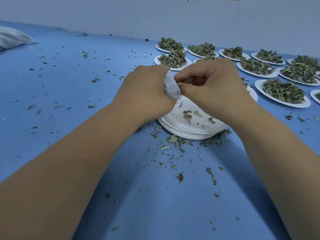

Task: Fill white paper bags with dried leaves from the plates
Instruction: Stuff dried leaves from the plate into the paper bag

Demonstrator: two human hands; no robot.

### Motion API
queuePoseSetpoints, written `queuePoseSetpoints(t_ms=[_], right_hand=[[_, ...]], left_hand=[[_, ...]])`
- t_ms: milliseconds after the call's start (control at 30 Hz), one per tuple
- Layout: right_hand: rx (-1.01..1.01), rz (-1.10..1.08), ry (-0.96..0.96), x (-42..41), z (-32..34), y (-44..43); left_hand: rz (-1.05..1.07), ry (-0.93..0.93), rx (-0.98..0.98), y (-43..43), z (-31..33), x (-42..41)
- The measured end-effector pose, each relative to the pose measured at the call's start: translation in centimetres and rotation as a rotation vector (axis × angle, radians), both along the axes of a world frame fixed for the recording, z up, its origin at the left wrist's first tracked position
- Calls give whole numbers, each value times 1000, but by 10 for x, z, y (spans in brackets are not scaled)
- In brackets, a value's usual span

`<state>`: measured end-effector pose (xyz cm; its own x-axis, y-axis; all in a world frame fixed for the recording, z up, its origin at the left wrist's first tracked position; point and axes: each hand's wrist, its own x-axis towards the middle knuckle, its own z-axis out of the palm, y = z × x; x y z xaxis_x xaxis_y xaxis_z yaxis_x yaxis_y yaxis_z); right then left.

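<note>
white paper bag (pixel 170 87) sits in the left hand (pixel 145 90), which is curled round it; the bag is crumpled and stands roughly upright, with its lower end showing below the fingers; the right hand (pixel 213 82) meets it from the right, thumb and fingers curled and pinching the bag's near edge; the two hands are close together, joined at the bag; what is inside the bag cannot be told.

both hands hang above a stack (pixel 190 134) of white plates at mid table; the top plate carries only a few leaf bits (pixel 187 115); the stack rests on the blue table (pixel 86 70).

full plates (pixel 285 104) lie in rows to the right and behind the hands, each with a heap of dried leaves (pixel 284 90); the nearest row is partly hidden by the right hand.

loose scraps (pixel 180 142) lie thick round the near rim of the stack and thin out across the table to the left.

a pale bundle (pixel 12 38) lies at the far left edge, well apart from the hands; a grey wall (pixel 121 14) runs along the far side of the table.
</note>
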<state>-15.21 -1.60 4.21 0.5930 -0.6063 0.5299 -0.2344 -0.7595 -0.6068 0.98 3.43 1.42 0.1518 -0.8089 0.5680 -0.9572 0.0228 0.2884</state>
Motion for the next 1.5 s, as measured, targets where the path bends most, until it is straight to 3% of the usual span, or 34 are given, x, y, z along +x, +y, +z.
queuePoseSetpoints(t_ms=[267,400,600,833,1000,1133,1500], right_hand=[[1,-60,-16,6,-3,2],[155,-9,58,6,-2,-1],[501,205,85,4,-5,-7],[590,178,-84,3,-1,-9],[399,-52,-182,1,-2,-14],[301,-75,-211,3,-4,-9],[70,-206,-35,3,-10,-15]], left_hand=[[-82,-117,100,10,11,-2],[-210,-140,109,18,11,-10],[-364,22,28,20,10,-16],[-380,-17,-161,15,12,-9],[-320,292,-65,21,13,3],[-216,428,-161,19,17,-1],[-208,508,-110,16,13,-15]])
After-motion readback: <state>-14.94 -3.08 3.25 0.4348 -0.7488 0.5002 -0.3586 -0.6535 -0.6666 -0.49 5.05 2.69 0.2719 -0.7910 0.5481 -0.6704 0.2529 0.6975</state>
